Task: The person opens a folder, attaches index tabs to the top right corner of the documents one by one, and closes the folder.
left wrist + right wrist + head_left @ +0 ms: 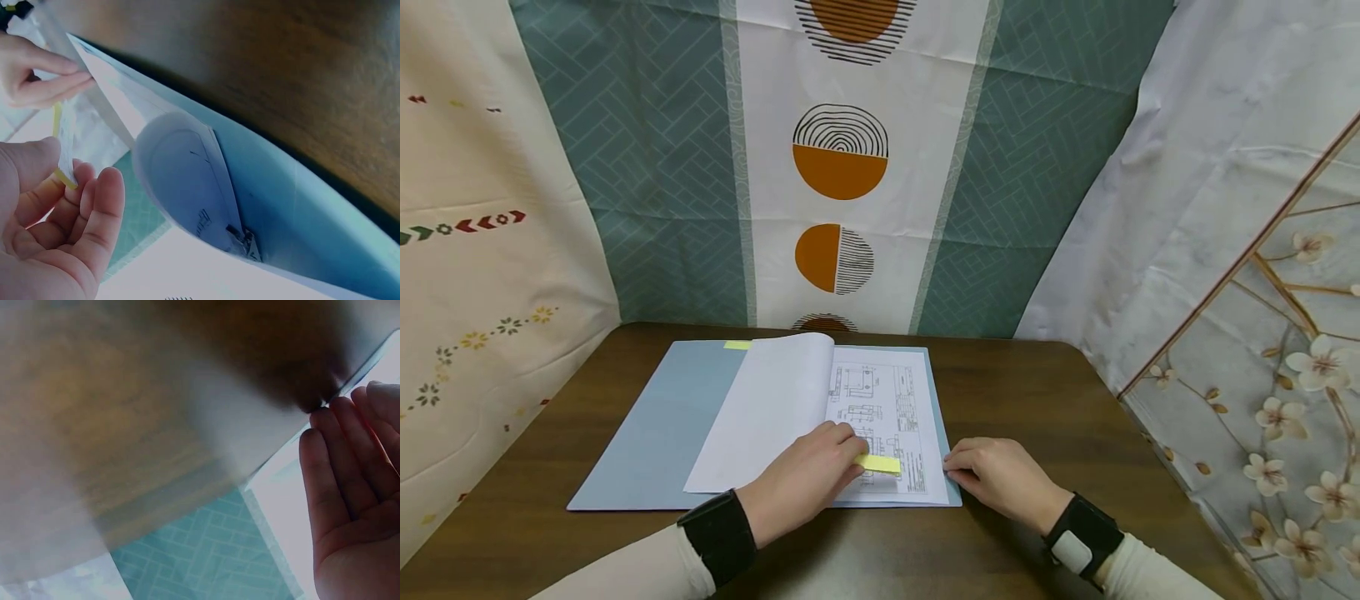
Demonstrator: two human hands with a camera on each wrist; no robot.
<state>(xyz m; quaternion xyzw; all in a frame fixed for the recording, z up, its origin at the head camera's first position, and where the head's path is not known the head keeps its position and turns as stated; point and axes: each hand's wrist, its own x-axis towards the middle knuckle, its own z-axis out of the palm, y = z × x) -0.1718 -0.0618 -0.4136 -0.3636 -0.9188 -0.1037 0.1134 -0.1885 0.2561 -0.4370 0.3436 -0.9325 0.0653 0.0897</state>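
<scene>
A light blue folder (632,450) lies spread flat on the table. Inside it, white sheets are turned over to the left in a curl (767,408), and a page of technical drawings (917,425) shows on the right. My left hand (808,475) pinches a narrow yellow sticky note (880,464) between thumb and fingers, over the lower part of the drawing page. Beside the folder's right edge is my right hand (1000,479), its fingertips (322,419) touching that edge with fingers fairly straight.
Another yellow strip (737,344) shows at the top of the folder, beside the turned sheets. A dark metal clip (244,242) sits inside the curl of paper. The brown wooden table (1022,392) is bordered by patterned cloth hangings (670,167).
</scene>
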